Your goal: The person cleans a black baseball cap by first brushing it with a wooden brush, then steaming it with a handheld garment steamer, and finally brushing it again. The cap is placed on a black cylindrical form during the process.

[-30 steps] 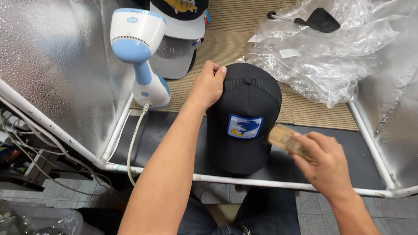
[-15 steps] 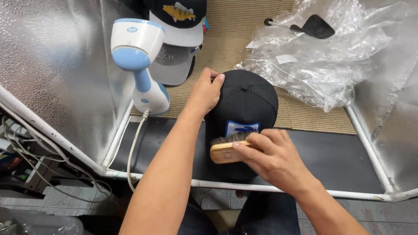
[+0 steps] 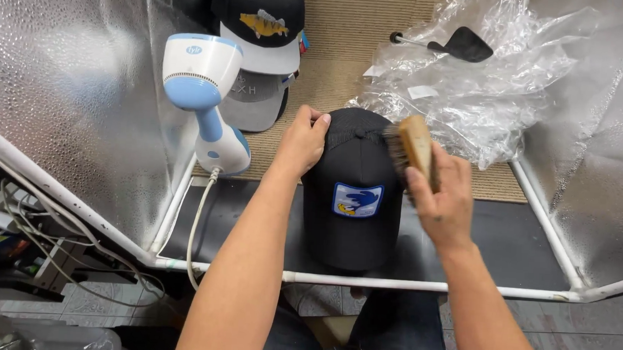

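Note:
A black cap [image 3: 355, 227] with a blue and white patch on its front stands in the middle of the work area, brim toward me. My left hand [image 3: 300, 140] rests on the cap's upper left side and steadies it. My right hand [image 3: 444, 196] grips a wooden brush [image 3: 411, 146] with dark bristles. The bristles touch the cap's upper right side.
A white and blue handheld steamer [image 3: 203, 91] stands upright at the left, its cord trailing down. Stacked caps [image 3: 258, 37] lie behind it. Crumpled clear plastic bags [image 3: 487, 85] and a black tool [image 3: 453, 44] lie at the back right. Silver reflective walls [image 3: 68, 77] and a white frame [image 3: 419, 284] enclose the space.
My right hand has carried the brush from the cap's front patch up to its upper right side. The left hand has stayed on the cap.

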